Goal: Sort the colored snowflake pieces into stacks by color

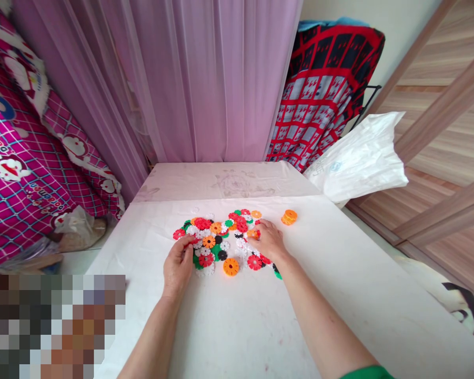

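A loose pile of notched plastic snowflake discs [209, 241] in red, white, green, black and orange lies spread on the white-covered table [237, 326]. At the pile's left edge is my left hand [177, 260], its fingers bent and closed against the discs; whatever they grip is hidden. My right hand [269, 242] reaches over the right part of the pile, closed on a few orange snowflake discs [253, 234] at its fingertips. In front of the pile sits an orange snowflake disc [231, 267]. A small stack of orange discs [289, 217] stands apart, beyond my right hand.
A purple curtain [221, 79] hangs behind the table. To the right are a white plastic bag [363, 158], a red-and-black patterned cloth [319, 89] and wooden doors [450, 137]. Pink checked fabric [43, 147] hangs at the left.
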{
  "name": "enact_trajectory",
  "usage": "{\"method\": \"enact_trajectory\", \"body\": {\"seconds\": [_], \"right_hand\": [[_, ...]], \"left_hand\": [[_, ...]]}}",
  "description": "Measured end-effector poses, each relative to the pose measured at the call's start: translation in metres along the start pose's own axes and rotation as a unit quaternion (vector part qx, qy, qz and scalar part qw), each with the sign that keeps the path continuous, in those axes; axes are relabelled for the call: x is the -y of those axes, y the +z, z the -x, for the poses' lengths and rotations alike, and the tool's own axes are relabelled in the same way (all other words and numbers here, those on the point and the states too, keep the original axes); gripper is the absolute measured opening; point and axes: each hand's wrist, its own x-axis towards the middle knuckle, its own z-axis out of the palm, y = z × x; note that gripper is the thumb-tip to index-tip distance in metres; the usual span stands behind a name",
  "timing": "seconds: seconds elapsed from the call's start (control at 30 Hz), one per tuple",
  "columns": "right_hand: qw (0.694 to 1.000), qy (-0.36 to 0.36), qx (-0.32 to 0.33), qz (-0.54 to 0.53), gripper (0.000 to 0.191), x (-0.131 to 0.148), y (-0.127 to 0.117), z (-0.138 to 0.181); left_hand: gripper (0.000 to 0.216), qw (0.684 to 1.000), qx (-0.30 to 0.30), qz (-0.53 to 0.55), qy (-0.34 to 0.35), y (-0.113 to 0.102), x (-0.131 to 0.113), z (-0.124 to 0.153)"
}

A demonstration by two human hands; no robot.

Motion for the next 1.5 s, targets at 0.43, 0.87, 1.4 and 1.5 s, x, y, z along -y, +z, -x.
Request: {"method": "enact_trajectory", "body": {"seconds": [0.43, 0.87, 1.4, 1.5], "right_hand": [[0.968, -0.168, -0.051, -0.179, 0.029, 0.042, -0.004, 0.076], [0.974, -0.186, 0.002, -0.127, 0.026, 0.052, -0.001, 0.079], [0.975, -0.194, -0.004, -0.111, 0.026, 0.052, 0.001, 0.08], [0.975, -0.191, -0.025, -0.115, 0.023, 0.044, -0.001, 0.076]], "left_hand": [[0.029, 1.0, 0.004, -0.01, 0.0, 0.0, 0.0, 0.0], [0.029, 1.0, -0.002, -0.011, 0.007, 0.0, -0.003, 0.001], [0.031, 1.0, -0.002, -0.013, 0.013, 0.0, -0.002, 0.001], [0.029, 1.0, -0.001, -0.005, 0.008, 0.0, -0.002, 0.001]]}}
